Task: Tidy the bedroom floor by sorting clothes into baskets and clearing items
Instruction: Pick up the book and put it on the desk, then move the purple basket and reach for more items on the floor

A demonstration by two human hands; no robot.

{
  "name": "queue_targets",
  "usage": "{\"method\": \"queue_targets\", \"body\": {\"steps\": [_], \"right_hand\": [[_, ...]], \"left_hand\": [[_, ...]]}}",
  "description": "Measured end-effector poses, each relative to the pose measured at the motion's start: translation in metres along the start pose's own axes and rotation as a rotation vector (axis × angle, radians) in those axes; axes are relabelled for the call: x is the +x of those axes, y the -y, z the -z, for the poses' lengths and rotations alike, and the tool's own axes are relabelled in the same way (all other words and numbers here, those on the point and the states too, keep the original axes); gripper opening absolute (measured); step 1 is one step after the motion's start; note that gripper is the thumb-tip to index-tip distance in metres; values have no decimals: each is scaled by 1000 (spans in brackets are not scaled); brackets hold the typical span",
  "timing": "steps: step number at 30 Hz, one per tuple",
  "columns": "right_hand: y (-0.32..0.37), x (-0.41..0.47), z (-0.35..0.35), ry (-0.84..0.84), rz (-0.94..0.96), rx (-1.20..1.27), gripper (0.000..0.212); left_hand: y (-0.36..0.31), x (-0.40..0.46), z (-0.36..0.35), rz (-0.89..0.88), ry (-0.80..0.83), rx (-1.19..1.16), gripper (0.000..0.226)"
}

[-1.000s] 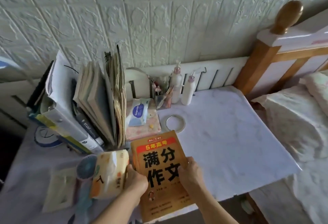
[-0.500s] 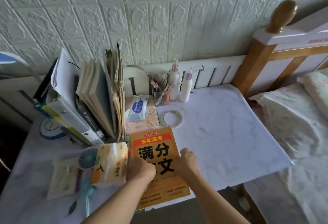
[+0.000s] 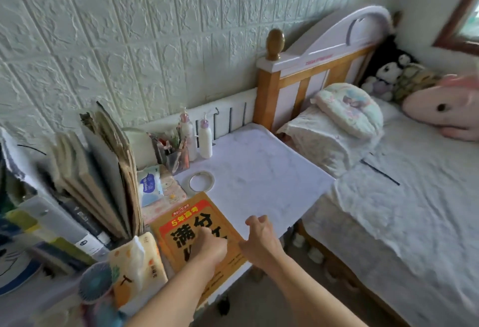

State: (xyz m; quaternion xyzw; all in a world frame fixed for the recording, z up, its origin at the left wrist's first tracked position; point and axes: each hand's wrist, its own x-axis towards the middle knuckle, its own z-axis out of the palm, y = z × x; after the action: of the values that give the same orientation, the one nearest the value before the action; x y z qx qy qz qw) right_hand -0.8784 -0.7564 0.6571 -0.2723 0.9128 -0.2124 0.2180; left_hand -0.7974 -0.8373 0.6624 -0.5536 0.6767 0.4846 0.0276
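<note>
Now the bed is filling the right side, its white sheet rumpled, with a folded blanket and a small pillow lying at the headboard end and plush toys sitting further back. Beside it, touching the bed frame, the white table is standing against the wall. A row of books and folders is leaning upright along the table's left part. The orange book is lying flat near the table's front edge, its lower corner hanging over that edge. The left hand is resting on the book's cover with its fingers curled under, pressing down rather than gripping as far as can be seen. The right hand is hovering just beside the book's right edge, fingers loosely bent and holding nothing. A tissue pack is lying just left of the book, a small fan next to it. Behind the book, a roll of tape is lying flat, and a clear pen holder is standing full of pens, two white bottles upright beside it.
</note>
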Motion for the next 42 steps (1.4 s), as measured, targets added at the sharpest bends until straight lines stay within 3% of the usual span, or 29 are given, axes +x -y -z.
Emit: {"method": "queue_targets", "body": {"steps": [6,19,23,26,29,36,40,42], "right_hand": [[-19,-72,5,-152,-171,53,43],[-133,-316,-15,-399,-820,212,45],[-160,-395,-22,-469,-956,269,49],[-179,-452,-33,-526,-1030,328,48],[-196,-507,-45,-562,-1083,368,49],[-243,-655,-77,-605,-1176,453,53],[-271,-730,-89,-612,-1244,478,48],[-287,-759,-94,-606,-1288,491,44]], "left_hand": [[14,-36,-10,-197,198,102,48],[89,-202,-127,-504,694,558,40],[124,-263,-158,-580,784,663,37],[149,-314,-176,-641,819,689,8],[178,-364,-194,-728,861,782,32],[273,-490,-234,-752,1000,888,8],[310,-543,-263,-732,1025,898,21],[323,-563,-276,-747,1044,911,11]]}}
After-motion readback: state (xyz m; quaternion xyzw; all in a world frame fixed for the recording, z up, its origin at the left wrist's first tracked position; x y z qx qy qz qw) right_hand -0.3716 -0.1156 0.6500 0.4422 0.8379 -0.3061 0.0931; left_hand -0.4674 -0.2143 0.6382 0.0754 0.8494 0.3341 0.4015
